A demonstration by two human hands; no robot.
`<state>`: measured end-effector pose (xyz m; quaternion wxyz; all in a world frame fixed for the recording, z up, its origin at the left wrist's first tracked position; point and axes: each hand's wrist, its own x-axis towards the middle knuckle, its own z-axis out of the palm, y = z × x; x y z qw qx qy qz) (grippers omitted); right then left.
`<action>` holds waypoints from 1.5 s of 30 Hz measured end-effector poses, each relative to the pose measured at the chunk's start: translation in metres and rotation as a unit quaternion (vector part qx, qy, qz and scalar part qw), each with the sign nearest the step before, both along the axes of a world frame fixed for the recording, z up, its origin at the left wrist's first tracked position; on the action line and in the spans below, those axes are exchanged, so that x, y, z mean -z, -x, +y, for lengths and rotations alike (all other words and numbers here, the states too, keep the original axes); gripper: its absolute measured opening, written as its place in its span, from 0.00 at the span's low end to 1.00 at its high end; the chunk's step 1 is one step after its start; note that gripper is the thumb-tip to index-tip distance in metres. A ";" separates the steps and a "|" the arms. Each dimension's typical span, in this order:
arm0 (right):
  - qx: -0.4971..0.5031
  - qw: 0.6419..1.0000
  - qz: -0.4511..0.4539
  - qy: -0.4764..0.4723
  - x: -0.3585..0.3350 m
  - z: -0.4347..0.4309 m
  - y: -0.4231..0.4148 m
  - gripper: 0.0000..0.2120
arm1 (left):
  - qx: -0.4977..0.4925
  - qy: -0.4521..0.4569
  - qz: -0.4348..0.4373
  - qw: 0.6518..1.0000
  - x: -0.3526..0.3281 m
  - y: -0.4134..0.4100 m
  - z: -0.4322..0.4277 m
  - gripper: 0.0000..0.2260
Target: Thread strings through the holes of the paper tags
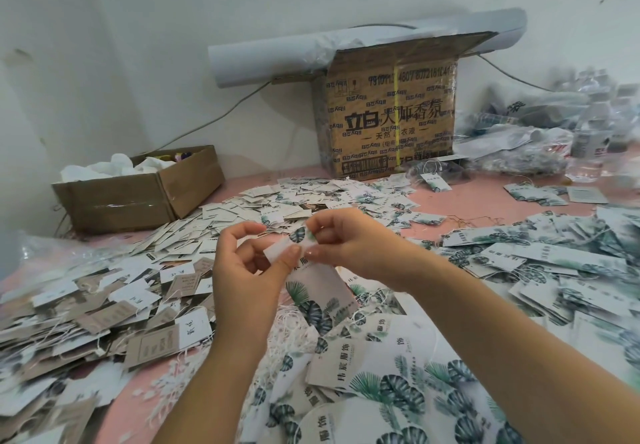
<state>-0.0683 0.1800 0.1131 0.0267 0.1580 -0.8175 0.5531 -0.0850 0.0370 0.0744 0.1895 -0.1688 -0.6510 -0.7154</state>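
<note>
Pinching small white leaf-printed paper tag [294, 241] between left grip [242, 263] and right grip [341, 246], both closed on it; larger leaf-printed card [322, 291] hanging just below. String too fine to see; risking slipping past hole, tag dropping into pile [374, 367] beneath.

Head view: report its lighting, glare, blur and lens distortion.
Head view: soft, even light with faint shadows; the left hand, the right hand and the paper tag they pinch are fairly sharp; the tag heap at the right edge and the plastic bottles smear; the wide lens bows the white roll; tape on the small box glares.
</note>
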 end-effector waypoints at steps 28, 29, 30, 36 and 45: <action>-0.136 0.882 -0.203 -0.404 0.001 0.018 -0.006 0.07 | -0.046 0.507 -0.083 0.857 0.045 0.026 -0.028 0.08; -0.137 0.882 -0.203 -0.403 0.001 0.018 -0.006 0.07 | -0.039 0.493 -0.082 0.865 0.043 0.026 -0.027 0.08; -0.139 0.882 -0.201 -0.402 0.001 0.018 -0.005 0.07 | -0.030 0.478 -0.081 0.874 0.042 0.026 -0.027 0.07; -0.053 0.925 -0.095 -0.364 0.007 0.016 0.003 0.11 | 0.051 0.348 -0.081 0.933 0.026 0.015 -0.015 0.03; -0.003 0.988 0.003 -0.157 0.029 -0.002 0.015 0.07 | 0.084 0.251 -0.025 0.964 0.009 0.005 -0.008 0.06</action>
